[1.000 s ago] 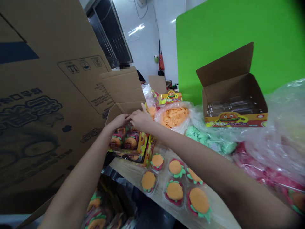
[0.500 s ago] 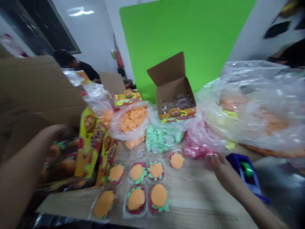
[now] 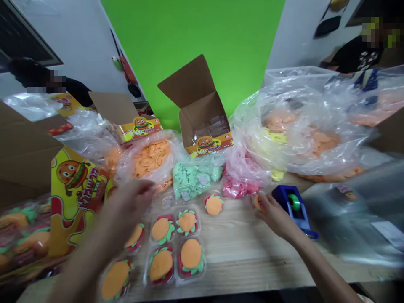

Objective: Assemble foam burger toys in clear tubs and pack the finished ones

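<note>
My left hand (image 3: 132,202) is blurred, hanging over the rows of burger-shaped gummies in clear trays (image 3: 160,229) on the wooden table (image 3: 240,256). It holds nothing that I can see. My right hand (image 3: 273,214) lies further right, its fingers closed around a small burger gummy in a clear tray (image 3: 257,202). That gummy is partly hidden by my fingers. Close to my right hand stands a blue tape dispenser (image 3: 292,206) with a green roll.
Clear plastic bags of orange (image 3: 151,160), green (image 3: 194,179), red (image 3: 236,187) and yellow-orange (image 3: 303,134) pieces line the table's back. Behind them is an open cardboard display box (image 3: 202,113). A yellow burger-printed box (image 3: 75,198) stands at left. A person (image 3: 356,59) sits back right, another (image 3: 38,78) back left, before a green backdrop.
The view has swung right and the tabletop shows more fully. My left hand has moved from the yellow box to above the trays. My right hand has come down onto the small gummy.
</note>
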The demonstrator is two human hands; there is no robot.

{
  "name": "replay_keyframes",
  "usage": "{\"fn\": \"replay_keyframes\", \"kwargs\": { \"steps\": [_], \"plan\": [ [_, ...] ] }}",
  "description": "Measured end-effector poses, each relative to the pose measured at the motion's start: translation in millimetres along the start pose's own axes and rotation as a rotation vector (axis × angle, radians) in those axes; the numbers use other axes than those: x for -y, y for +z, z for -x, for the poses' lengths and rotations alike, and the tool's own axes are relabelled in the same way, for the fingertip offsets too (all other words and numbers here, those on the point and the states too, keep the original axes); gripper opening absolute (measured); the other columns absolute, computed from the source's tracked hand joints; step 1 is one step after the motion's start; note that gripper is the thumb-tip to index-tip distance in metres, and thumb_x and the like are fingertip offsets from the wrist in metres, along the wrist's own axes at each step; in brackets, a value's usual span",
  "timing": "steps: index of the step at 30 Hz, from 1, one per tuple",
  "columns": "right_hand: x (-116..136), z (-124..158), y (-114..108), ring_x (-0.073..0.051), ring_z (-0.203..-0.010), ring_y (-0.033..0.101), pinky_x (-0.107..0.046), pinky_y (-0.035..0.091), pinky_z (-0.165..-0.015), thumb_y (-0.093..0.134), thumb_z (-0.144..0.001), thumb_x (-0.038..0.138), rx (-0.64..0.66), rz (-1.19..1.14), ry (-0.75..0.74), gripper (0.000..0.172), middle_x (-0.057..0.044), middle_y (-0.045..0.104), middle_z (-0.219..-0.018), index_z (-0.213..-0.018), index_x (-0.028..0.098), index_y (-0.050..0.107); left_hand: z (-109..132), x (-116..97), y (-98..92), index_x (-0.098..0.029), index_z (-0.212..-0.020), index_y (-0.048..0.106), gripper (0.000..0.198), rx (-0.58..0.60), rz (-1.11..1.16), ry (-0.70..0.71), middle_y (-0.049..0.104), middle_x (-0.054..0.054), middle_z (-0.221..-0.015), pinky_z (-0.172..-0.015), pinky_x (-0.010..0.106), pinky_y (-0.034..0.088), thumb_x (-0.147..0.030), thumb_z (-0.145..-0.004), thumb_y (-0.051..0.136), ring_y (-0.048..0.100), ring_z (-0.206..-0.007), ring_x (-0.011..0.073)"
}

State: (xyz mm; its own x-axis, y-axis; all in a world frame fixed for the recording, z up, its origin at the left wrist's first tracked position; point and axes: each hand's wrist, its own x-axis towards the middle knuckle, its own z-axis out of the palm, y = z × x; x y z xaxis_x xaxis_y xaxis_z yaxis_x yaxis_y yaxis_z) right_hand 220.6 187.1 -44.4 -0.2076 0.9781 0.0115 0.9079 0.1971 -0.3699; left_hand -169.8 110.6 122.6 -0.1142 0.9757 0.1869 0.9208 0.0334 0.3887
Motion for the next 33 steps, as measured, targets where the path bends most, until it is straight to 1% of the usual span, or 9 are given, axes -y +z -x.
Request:
{"fn": "replay_keyframes", "kwargs": {
  "steps": [2, 5, 11, 13, 16, 18, 23, 28, 33],
  "plan": [
    [0.2, -0.8, -0.2, -0.032, -0.089, 0.059, -0.043, 0.046, -0.078, 0.062, -0.067, 0.031, 0.049, -0.034, 0.023, 0.063, -0.017, 0.056, -0.098, -0.124, 0.011, 0.045, -28.6, -21.9, 46.7, -0.018, -0.099, 0.058, 0.023, 0.119, -0.019, 0.186, 0.062, 0.007, -0.1, -0.086, 0.039, 0.042, -0.032, -0.082, 0.05, 0.055, -0.097, 0.0232],
    [4.5, 4.9, 1.0, -0.029, -0.086, 0.059, -0.04, 0.047, -0.079, 0.067, -0.06, 0.032, 0.079, -0.101, 0.04, 0.066, -0.016, 0.054, -0.099, -0.119, 0.008, 0.048, -49.1, -46.2, 96.5, -0.015, -0.099, 0.058, 0.022, 0.146, -0.007, 0.255, 0.062, 0.01, -0.1, -0.087, 0.039, 0.041, -0.024, -0.083, 0.046, 0.055, -0.098, 0.0234],
    [16.1, 16.3, 4.1, -0.021, -0.098, 0.056, -0.031, 0.045, -0.085, 0.063, -0.064, 0.025, 0.083, -0.253, -0.046, 0.051, -0.01, 0.052, -0.109, -0.113, 0.018, 0.047, -33.7, -92.8, 140.0, -0.025, -0.106, 0.056, 0.023, 0.283, 0.082, 0.464, 0.063, 0.0, -0.104, -0.083, 0.022, 0.044, -0.029, -0.088, 0.041, 0.057, -0.096, 0.0124],
    [15.3, 17.5, 7.1, -0.021, -0.098, 0.057, -0.031, 0.046, -0.084, 0.062, -0.065, 0.023, 0.069, -0.275, -0.052, 0.051, -0.01, 0.052, -0.11, -0.113, 0.019, 0.047, -34.8, -97.9, 155.5, -0.024, -0.107, 0.056, 0.024, 0.257, 0.039, 0.438, 0.06, 0.002, -0.109, -0.088, 0.027, 0.041, -0.027, -0.085, 0.046, 0.054, -0.102, 0.0159],
    [4.3, 18.6, 12.9, -0.026, -0.112, 0.05, -0.037, 0.043, -0.091, 0.061, -0.067, 0.022, 0.014, -0.276, -0.035, 0.059, -0.015, 0.047, -0.122, -0.122, 0.018, 0.041, -47.1, -88.6, 177.0, -0.01, -0.116, 0.049, 0.037, 0.126, -0.086, 0.27, 0.052, 0.017, -0.118, -0.091, 0.044, 0.035, -0.02, -0.08, 0.051, 0.046, -0.11, 0.0283],
    [-7.1, 20.4, 15.9, -0.03, -0.121, 0.041, -0.043, 0.038, -0.095, 0.059, -0.069, 0.023, -0.042, -0.27, -0.02, 0.064, -0.018, 0.041, -0.13, -0.128, 0.018, 0.035, -56.7, -78.5, 185.1, -0.003, -0.118, 0.045, 0.044, 0.059, -0.157, 0.194, 0.051, 0.023, -0.115, -0.088, 0.048, 0.035, -0.02, -0.079, 0.054, 0.045, -0.108, 0.0329],
    [-17.3, 30.8, 16.6, -0.035, -0.121, 0.04, -0.05, 0.039, -0.093, 0.055, -0.075, 0.026, -0.201, -0.274, -0.033, 0.053, -0.023, 0.036, -0.134, -0.125, 0.014, 0.042, -72.9, -71.9, 184.4, -0.01, -0.115, 0.049, 0.041, -0.041, -0.275, 0.16, 0.053, 0.016, -0.112, -0.086, 0.043, 0.034, -0.027, -0.079, 0.055, 0.045, -0.104, 0.031],
    [25.8, 50.0, 13.7, -0.026, -0.111, 0.051, -0.043, 0.045, -0.09, 0.048, -0.084, 0.024, -0.362, -0.306, -0.106, 0.034, -0.015, 0.051, -0.12, -0.117, 0.018, 0.049, -89.3, -74.0, 174.5, -0.012, -0.116, 0.049, 0.038, -0.188, -0.364, 0.016, 0.048, 0.018, -0.112, -0.083, 0.044, 0.033, -0.026, -0.081, 0.049, 0.043, -0.102, 0.0331],
    [43.1, 64.4, 20.2, -0.018, -0.083, 0.06, -0.032, 0.052, -0.074, 0.047, -0.084, 0.019, -0.369, -0.309, -0.099, 0.021, -0.005, 0.061, -0.089, -0.099, 0.024, 0.06, -99.9, -62.5, 168.6, -0.012, -0.117, 0.048, 0.039, -0.161, -0.384, 0.021, 0.056, 0.016, -0.102, -0.081, 0.044, 0.033, -0.025, -0.081, 0.047, 0.046, -0.097, 0.0329]
  ]
}}
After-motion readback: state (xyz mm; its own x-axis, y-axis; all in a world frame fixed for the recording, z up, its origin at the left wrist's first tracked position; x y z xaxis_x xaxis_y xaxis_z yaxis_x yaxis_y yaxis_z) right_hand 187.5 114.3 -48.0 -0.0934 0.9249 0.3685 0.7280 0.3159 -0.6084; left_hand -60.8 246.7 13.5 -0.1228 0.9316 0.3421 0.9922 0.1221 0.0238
